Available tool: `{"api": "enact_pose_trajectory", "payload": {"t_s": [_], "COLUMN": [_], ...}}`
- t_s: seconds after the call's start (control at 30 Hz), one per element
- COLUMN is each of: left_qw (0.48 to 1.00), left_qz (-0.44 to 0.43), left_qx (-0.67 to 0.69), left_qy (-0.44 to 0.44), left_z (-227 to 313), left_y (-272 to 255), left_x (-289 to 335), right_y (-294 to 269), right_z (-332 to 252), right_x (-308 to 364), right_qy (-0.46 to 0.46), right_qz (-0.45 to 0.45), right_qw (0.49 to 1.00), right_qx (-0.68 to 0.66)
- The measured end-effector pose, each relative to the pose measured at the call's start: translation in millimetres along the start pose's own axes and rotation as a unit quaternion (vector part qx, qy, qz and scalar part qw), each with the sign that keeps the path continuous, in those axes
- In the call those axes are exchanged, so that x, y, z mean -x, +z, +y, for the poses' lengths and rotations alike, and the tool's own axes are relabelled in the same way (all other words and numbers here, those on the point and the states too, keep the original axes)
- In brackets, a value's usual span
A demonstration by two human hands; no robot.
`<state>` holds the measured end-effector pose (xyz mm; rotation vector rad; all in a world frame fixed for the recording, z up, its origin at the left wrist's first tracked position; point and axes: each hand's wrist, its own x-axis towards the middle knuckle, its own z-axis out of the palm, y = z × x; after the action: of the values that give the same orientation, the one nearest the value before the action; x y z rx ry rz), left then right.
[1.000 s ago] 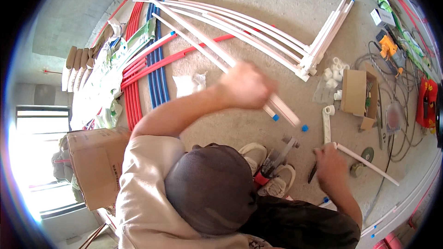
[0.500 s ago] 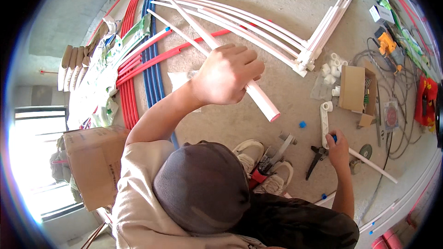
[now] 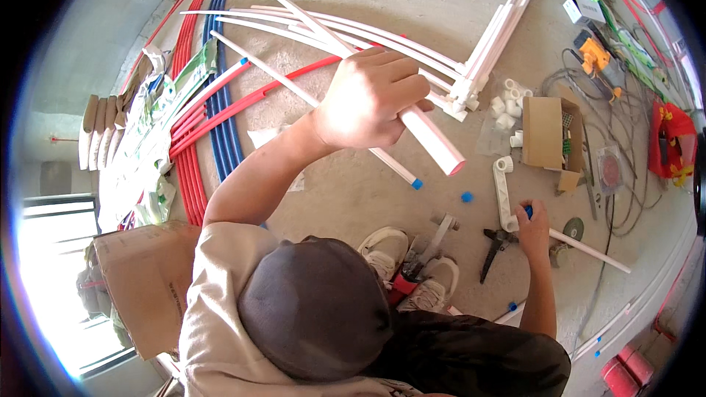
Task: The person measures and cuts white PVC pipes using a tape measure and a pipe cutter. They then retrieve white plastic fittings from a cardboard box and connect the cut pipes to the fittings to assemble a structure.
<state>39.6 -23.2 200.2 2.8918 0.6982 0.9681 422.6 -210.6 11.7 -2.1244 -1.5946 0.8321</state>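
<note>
My left hand (image 3: 373,99) is closed around a white plastic pipe (image 3: 434,140), held slanting above the floor with its pink-rimmed end toward me. Low on the right, my right hand (image 3: 535,226) grips a small blue cap (image 3: 528,211) between thumb and fingers. Beside that hand lies a white plastic fitting bar (image 3: 502,190) with round sockets, and a black hand tool (image 3: 494,250). Under the left hand, a thinner white pipe (image 3: 393,165) rests on the floor, its near end blue-capped. A loose blue cap (image 3: 467,196) sits between the hands.
Long white pipes (image 3: 412,44) with joined fittings stretch across the far floor. Red pipes (image 3: 193,176) and blue pipes (image 3: 220,129) run along the left. An open cardboard box (image 3: 540,132) and white fittings (image 3: 509,106) stand right. A red-and-grey tool (image 3: 407,279) lies between my shoes.
My left hand has carried the pipe slightly rightward over the floor, uncovering the thinner pipe's blue-capped end. The view has shifted a little. My right hand still grips the blue cap.
</note>
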Motion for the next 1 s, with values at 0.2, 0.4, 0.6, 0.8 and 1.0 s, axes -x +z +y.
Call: {"api": "enact_pose_trajectory", "payload": {"t_s": [0.2,0.4,0.6,0.8,1.0], "left_qw": [0.989,0.991,0.989,0.985,0.998], "left_qz": [0.000,-0.019,-0.019,-0.064,0.044], "left_qx": [0.115,0.111,0.136,0.154,0.037], "left_qy": [-0.088,-0.076,-0.055,-0.048,0.012], "left_z": [14,25,26,21,19], "left_y": [4,-5,-13,-21,-28], "left_x": [-11,-13,-21,-19,-18], "right_y": [4,-6,11,6,22], "right_z": [48,8,57,40,71], "right_x": [4,19,10,9,8], "right_qy": [0.059,0.161,0.048,0.107,0.101], "right_qz": [0.047,0.010,0.048,0.017,0.052], "right_qw": [0.995,0.983,0.998,0.990,0.991], "right_qx": [-0.061,-0.092,-0.009,-0.091,-0.071]}}
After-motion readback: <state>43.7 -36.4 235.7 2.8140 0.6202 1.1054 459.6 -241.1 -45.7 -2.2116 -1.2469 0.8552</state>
